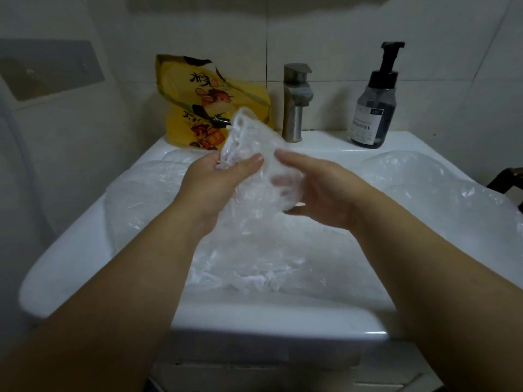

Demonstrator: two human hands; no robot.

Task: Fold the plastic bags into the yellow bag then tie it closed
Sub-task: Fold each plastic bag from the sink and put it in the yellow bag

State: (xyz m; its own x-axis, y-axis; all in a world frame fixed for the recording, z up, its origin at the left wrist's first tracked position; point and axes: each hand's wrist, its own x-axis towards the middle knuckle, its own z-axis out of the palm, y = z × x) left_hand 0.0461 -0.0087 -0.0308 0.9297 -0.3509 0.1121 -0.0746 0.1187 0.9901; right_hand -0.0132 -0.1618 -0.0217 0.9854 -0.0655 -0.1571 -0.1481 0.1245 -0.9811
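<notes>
A clear plastic bag (254,137) is held up over the white sink (70,258). My left hand (218,179) grips its left side, thumb pressed on the front. My right hand (317,188) holds its right side, fingers curled behind the film and seen through it. The bag's lower part trails down into the basin. The yellow bag (198,91), printed with cartoon figures, stands upright on the sink's back left corner, behind the clear bag. More clear plastic bags (424,176) lie crumpled in and around the basin.
A steel tap (294,106) stands at the back middle of the sink. A dark pump bottle (373,108) stands at the back right. White tiled walls close in behind and at the left. A dark object (506,179) shows at the right edge.
</notes>
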